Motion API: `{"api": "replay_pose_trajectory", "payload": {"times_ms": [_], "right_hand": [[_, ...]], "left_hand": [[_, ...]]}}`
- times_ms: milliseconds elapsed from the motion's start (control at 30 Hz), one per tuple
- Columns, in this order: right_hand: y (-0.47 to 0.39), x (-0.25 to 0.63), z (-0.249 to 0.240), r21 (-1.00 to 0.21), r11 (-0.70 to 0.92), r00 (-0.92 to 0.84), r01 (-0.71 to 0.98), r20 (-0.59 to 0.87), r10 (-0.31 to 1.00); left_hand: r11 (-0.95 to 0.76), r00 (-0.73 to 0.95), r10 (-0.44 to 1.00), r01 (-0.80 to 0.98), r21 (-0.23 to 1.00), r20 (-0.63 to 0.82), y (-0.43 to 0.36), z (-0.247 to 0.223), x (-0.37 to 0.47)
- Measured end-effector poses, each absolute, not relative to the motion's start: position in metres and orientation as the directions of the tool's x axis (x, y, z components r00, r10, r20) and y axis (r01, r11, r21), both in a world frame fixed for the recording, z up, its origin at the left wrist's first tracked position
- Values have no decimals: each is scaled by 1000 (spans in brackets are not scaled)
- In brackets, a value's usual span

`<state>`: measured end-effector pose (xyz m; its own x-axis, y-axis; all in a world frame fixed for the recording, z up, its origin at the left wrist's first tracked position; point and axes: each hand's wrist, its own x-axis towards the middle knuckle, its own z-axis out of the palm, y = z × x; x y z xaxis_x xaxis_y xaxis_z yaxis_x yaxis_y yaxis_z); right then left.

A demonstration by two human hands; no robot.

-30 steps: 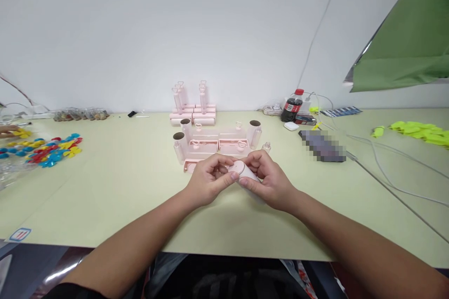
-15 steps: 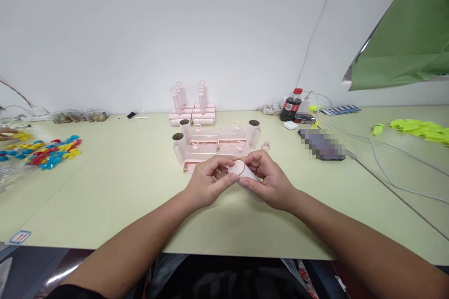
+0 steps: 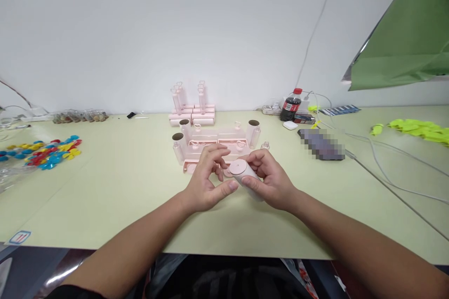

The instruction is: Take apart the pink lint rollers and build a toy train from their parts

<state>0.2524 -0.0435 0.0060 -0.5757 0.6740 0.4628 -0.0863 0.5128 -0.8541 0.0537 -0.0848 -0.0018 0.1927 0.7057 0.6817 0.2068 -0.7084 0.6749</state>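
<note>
My right hand (image 3: 268,178) grips a white tube (image 3: 247,180) tilted over the table, its pink end cap (image 3: 238,167) facing up and to the left. Beside that cap is my left hand (image 3: 210,180), fingers apart and holding nothing; its thumb tip lies close to the tube's rim. Just beyond my hands lie pink trays (image 3: 189,166) with round pink pieces, partly hidden by my fingers. Open cardboard-lined tubes (image 3: 178,137) stand around clear pink parts with heart-shaped handles (image 3: 241,145).
Against the wall are pink boxes (image 3: 203,119) with upright heart-topped sticks. A cola bottle (image 3: 291,105), a blurred phone (image 3: 322,144) and white cables (image 3: 375,149) lie to the right, near yellow pieces (image 3: 417,128). Colourful plastic pieces (image 3: 52,152) spread out at left.
My left hand has let go of the tube's capped end and its fingers have spread. The right hand keeps its hold. Another person's hand at the far left has gone from view.
</note>
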Motion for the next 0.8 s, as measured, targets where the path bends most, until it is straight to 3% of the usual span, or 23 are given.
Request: {"api": "replay_pose_trajectory", "payload": {"times_ms": [200,367,533,633,800], "right_hand": [[-43,253,7,-860,504,-564,-75,454,690],[-43,252,5,-856,508,-551,-90,468,691],[-45,251,10,-914,386,-569,-125,385,726],[-47,250,14,-962,234,-621,-141,270,736],[-50,244,9,-996,1,-725,-84,61,686]], "left_hand": [[-773,55,611,256,580,790,-89,2,59],[-749,300,656,370,549,692,-89,11,56],[-713,248,673,467,523,697,-85,8,54],[-663,341,743,492,564,575,-86,7,54],[-480,440,855,466,743,276,-89,16,50]]}}
